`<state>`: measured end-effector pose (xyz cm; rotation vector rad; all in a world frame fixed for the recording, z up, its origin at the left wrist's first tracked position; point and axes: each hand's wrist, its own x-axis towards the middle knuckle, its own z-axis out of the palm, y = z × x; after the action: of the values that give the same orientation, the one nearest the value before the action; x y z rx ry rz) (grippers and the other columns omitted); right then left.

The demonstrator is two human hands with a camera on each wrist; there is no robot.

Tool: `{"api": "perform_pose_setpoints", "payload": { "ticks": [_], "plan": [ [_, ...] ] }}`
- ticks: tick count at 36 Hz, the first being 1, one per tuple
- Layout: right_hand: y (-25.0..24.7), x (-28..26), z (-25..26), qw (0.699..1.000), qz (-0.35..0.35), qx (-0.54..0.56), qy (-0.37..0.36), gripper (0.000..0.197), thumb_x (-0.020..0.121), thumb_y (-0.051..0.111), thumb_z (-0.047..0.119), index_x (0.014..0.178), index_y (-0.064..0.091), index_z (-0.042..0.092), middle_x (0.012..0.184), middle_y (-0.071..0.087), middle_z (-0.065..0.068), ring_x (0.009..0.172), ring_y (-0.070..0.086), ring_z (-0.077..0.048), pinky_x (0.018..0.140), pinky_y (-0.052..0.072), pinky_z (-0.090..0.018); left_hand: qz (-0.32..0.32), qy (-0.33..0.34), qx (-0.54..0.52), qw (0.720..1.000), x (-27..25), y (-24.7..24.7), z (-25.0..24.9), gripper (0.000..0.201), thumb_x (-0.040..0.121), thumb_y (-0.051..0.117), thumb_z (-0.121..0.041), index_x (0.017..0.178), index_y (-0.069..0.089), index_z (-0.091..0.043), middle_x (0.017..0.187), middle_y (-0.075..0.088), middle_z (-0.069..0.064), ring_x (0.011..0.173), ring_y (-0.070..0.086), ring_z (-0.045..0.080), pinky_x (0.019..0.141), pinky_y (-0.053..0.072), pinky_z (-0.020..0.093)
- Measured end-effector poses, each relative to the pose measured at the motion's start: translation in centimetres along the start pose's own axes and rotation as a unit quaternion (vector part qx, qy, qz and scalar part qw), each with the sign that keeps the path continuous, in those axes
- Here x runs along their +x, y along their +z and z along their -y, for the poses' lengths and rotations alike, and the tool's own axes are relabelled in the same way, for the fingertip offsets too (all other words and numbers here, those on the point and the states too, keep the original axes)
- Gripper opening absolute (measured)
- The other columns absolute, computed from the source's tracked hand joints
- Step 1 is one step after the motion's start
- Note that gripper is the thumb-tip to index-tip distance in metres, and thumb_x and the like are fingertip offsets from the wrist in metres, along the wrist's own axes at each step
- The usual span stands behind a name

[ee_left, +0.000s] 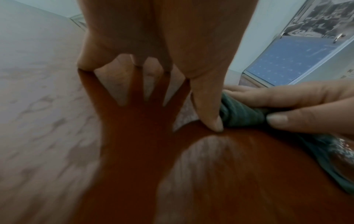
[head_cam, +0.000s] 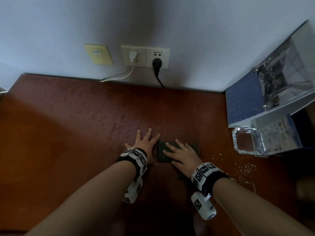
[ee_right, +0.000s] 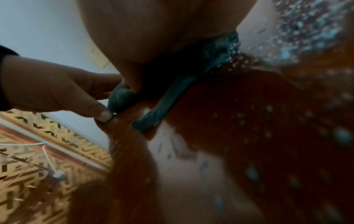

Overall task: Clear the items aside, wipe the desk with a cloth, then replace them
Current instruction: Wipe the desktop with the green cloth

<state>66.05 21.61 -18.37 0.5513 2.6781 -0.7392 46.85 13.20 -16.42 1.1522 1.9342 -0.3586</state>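
Right now both hands are down on the brown surface [head_cam: 68, 133], near its middle. Right hand [head_cam: 180, 155] lies flat on the folded dark green cloth [head_cam: 163, 155], fingers spread and straight, thumb along the cloth's near edge; grip not closed, just pressing. Left hand [head_cam: 146, 143] is flat on the surface at the cloth's 9 o'clock, fingers splayed, thumb touching the cloth edge, holding nothing. Water droplets [head_cam: 243, 167] speckle the surface at 3 o'clock of the cloth. Glass ashtray [head_cam: 247, 142] and open binder [head_cam: 255, 99] sit at about 2 o'clock, against the wall.
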Motion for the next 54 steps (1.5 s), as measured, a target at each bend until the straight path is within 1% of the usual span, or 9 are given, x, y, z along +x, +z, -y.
{"api": "perform_pose_setpoints", "payload": {
  "ticks": [7,12,16,18,24,28,32,38,54],
  "plan": [
    [1.4,-1.7,1.3,0.999,-0.011,0.05,-0.001,0.068,0.091,0.037,0.001,0.145,0.03,0.042,0.153,0.007,0.025,0.144,-0.007,-0.009,0.116,-0.005,-0.036,-0.03,0.008,-0.016,0.999,-1.0,1.8,0.5,0.094,0.09,0.069,-0.043,0.155,0.002,-0.049,0.163,-0.02,-0.014,0.15,-0.02,0.027,0.108,0.015,0.078],
    [0.8,-2.0,0.8,0.99,-0.023,0.137,-0.004,0.067,0.086,0.033,-0.015,0.138,0.049,0.025,0.153,0.03,0.008,0.145,0.012,-0.015,0.12,0.005,-0.033,0.01,-0.005,0.018,1.0,-1.6,2.4,0.5,0.112,0.084,0.077,-0.042,0.155,-0.009,-0.045,0.161,-0.029,-0.009,0.148,-0.023,0.038,0.114,0.023,0.067],
    [-0.9,-2.0,0.3,0.928,-0.171,0.324,0.074,0.048,0.086,0.038,-0.021,0.116,0.067,0.003,0.134,0.055,-0.009,0.13,0.046,-0.026,0.103,0.023,-0.003,0.023,-0.045,0.037,0.998,-1.0,4.3,1.7,0.138,0.07,0.09,-0.035,0.143,-0.025,-0.059,0.152,-0.044,-0.012,0.141,-0.034,0.045,0.104,0.029,0.075],
    [-2.3,-1.4,-0.5,0.898,-0.223,0.364,0.108,0.051,0.085,0.034,-0.023,0.113,0.068,0.004,0.134,0.053,-0.005,0.131,0.045,-0.02,0.106,0.022,-0.004,0.021,-0.044,0.04,0.998,-0.9,4.7,2.1,0.141,0.068,0.091,-0.035,0.14,-0.027,-0.061,0.15,-0.046,-0.012,0.139,-0.037,0.045,0.103,0.029,0.077],
    [-4.6,1.6,-2.9,0.919,-0.252,0.244,0.183,0.061,0.09,0.033,-0.017,0.14,0.046,0.014,0.153,0.033,-0.003,0.145,0.021,-0.024,0.114,0.01,-0.02,0.034,-0.022,0.023,0.999,-1.7,4.2,2.4,0.141,0.063,0.091,-0.046,0.142,-0.025,-0.059,0.151,-0.045,-0.012,0.139,-0.039,0.043,0.104,0.027,0.077],
    [-3.1,3.4,-3.1,0.963,-0.07,0.087,0.247,0.066,0.098,0.047,0.033,0.153,0.01,0.029,0.16,-0.003,0.006,0.147,-0.004,-0.027,0.117,0.005,-0.047,0.041,-0.015,0.023,0.999,-2.1,4.0,2.3,0.144,0.059,0.092,-0.05,0.142,-0.026,-0.057,0.15,-0.046,-0.013,0.138,-0.04,0.042,0.105,0.026,0.077],
    [-0.9,3.4,-1.8,0.973,-0.031,-0.02,0.23,0.076,0.094,0.038,0.056,0.151,-0.007,0.032,0.158,-0.019,0.009,0.146,-0.014,-0.022,0.117,0.001,-0.048,0.043,-0.016,0.019,0.999,-2.5,3.8,2.0,0.142,0.06,0.092,-0.048,0.144,-0.023,-0.058,0.151,-0.046,-0.013,0.139,-0.039,0.04,0.104,0.019,0.081],
    [0.2,1.5,-0.3,0.986,-0.014,-0.044,0.16,0.07,0.097,0.036,0.052,0.15,-0.006,0.037,0.157,-0.018,0.013,0.146,-0.015,-0.019,0.118,-0.001,-0.046,0.013,0.004,0.044,0.999,-2.7,3.9,2.1,0.144,0.059,0.091,-0.051,0.15,-0.021,-0.05,0.155,-0.042,-0.006,0.142,-0.032,0.043,0.114,0.002,0.072],
    [4.8,-3.9,4.2,0.996,-0.03,-0.001,0.08,0.058,0.1,0.037,0.036,0.149,0.006,0.043,0.15,-0.014,0.026,0.141,-0.016,-0.007,0.116,-0.005,-0.04,-0.059,0.044,-0.012,0.997,-5.4,7.0,2.6,0.101,0.089,0.072,-0.033,0.159,0.0,-0.029,0.165,-0.017,-0.004,0.152,-0.013,0.028,0.121,0.01,0.055]
  ]
}}
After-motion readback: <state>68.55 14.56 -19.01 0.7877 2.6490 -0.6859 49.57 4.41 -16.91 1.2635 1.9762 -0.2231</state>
